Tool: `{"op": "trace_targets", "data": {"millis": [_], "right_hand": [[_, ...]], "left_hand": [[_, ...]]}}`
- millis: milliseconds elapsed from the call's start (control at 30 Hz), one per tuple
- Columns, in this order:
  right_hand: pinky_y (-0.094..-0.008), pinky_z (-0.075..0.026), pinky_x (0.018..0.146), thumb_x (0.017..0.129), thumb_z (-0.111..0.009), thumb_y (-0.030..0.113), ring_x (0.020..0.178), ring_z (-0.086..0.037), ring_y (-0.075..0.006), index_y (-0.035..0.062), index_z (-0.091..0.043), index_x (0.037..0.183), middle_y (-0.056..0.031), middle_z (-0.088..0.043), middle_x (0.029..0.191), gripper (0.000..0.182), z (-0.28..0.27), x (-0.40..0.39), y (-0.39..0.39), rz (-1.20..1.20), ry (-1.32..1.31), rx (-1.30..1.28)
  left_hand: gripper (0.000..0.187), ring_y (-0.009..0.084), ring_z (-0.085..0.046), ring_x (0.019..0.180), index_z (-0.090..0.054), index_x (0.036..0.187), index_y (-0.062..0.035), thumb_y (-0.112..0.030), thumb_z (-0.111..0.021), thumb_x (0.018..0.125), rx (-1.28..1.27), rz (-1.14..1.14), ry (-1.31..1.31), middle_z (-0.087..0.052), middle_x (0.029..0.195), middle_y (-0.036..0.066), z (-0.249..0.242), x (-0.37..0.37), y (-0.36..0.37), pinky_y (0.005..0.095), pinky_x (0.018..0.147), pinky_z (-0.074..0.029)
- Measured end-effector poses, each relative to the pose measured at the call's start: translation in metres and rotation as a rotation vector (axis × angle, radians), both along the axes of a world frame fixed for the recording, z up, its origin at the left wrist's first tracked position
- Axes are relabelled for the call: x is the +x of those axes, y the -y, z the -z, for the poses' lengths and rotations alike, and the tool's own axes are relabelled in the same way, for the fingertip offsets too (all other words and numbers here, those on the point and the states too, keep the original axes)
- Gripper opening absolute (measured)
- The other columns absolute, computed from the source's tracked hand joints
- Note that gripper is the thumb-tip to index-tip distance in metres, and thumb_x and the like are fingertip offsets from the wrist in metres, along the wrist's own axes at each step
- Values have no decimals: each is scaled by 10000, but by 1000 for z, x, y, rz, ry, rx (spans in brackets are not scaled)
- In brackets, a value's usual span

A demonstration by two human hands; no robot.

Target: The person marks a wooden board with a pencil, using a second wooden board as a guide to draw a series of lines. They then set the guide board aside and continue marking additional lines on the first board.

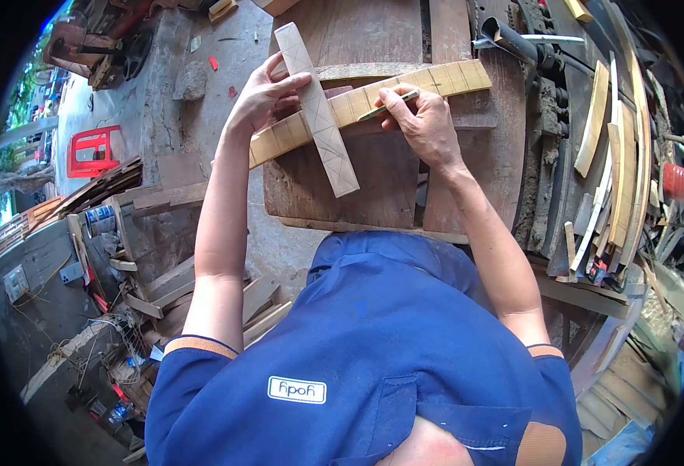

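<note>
My left hand (268, 97) grips a short flat wooden strip (328, 140) near its upper part, thumb on its face. Pencilled diagonal lines and crosses mark that strip. It lies across a longer, slightly curved wooden slat (458, 78), which has evenly spaced cross lines drawn along it. Pinched in my right hand (423, 120) is a pencil (387, 106), its tip close to the slat just right of the crossing. Both wood pieces are over a brown wooden workbench (311, 198) in front of me.
Curved wooden offcuts (593, 120) and strips are stacked at the right, near a dark metal pipe (505, 37). To the left stand a red plastic stool (93, 151), a can (100, 220) and piles of scrap boards (175, 287). A grey stone (190, 80) lies on the floor.
</note>
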State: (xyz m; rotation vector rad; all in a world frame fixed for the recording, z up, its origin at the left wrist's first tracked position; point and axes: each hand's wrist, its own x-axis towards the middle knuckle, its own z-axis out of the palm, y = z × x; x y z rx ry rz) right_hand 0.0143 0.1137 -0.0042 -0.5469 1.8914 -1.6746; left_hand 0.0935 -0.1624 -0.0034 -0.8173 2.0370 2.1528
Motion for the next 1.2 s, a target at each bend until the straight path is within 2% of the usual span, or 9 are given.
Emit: {"op": "trace_targets", "data": {"millis": [167,233,267,367,733,800,1000,1133,1200], "right_hand": [[-223,-561,662,1009,-626,291,735,-681,-84,19,-737,953,-53,-727,822,298,-2,1,12,23,-10,-32],[-239,-498,591,986,-628,307,657,-652,-64,19,-744,931,-38,-719,718,316,-4,0,20,41,-69,-60],[-239,-498,591,986,-628,307,657,-652,-64,19,-744,931,-38,-719,718,316,-1,0,25,41,-68,-61],[-285,-500,585,983,-631,298,623,-646,-99,13,-740,925,-72,-730,724,310,3,1,39,96,-174,-120],[-336,-524,594,978,-633,277,614,-699,-201,7,-729,914,-139,-714,701,293,4,4,56,116,-260,-68],[-245,-519,627,993,-644,289,703,-671,-88,2,-736,969,-55,-723,764,302,3,5,54,69,-240,-2],[-254,-496,585,1000,-629,275,649,-623,-68,-4,-728,939,-44,-694,707,303,0,7,44,4,-331,-3],[-253,-484,569,1000,-627,271,635,-596,-54,-8,-721,907,-34,-679,695,308,-8,8,30,-87,-247,57],[-247,-478,560,1003,-621,267,633,-585,-41,-7,-715,879,-27,-673,692,315,-1,10,27,-68,-383,-25]], "left_hand": [[752,79,-671,891,-420,1475,-86,-163,-822,845,-2,4,-6,-698,1107,46,2,1,1,197,696,-543],[764,82,-672,900,-419,1477,-84,-181,-828,840,-37,8,0,-698,1111,47,1,1,1,212,716,-544],[764,82,-672,900,-419,1477,-84,-181,-828,840,-37,8,1,-698,1111,47,2,1,2,212,716,-544],[774,86,-673,902,-419,1480,-88,-195,-833,835,-34,14,5,-698,1118,50,3,1,2,223,731,-544],[783,71,-677,858,-394,1497,-102,-157,-822,843,29,14,-15,-705,1096,44,7,1,4,186,655,-545],[782,69,-676,849,-394,1496,-101,-152,-821,843,34,15,-17,-704,1093,43,8,1,6,179,643,-543],[775,66,-671,841,-398,1492,-98,-148,-819,843,8,7,-12,-702,1092,41,2,1,1,177,644,-543],[766,71,-673,853,-416,1481,-93,-173,-827,839,-9,12,-6,-702,1102,41,1,1,0,192,672,-548],[763,72,-674,855,-422,1476,-92,-179,-829,837,-15,7,-7,-702,1101,41,0,1,-1,195,674,-549]]}}
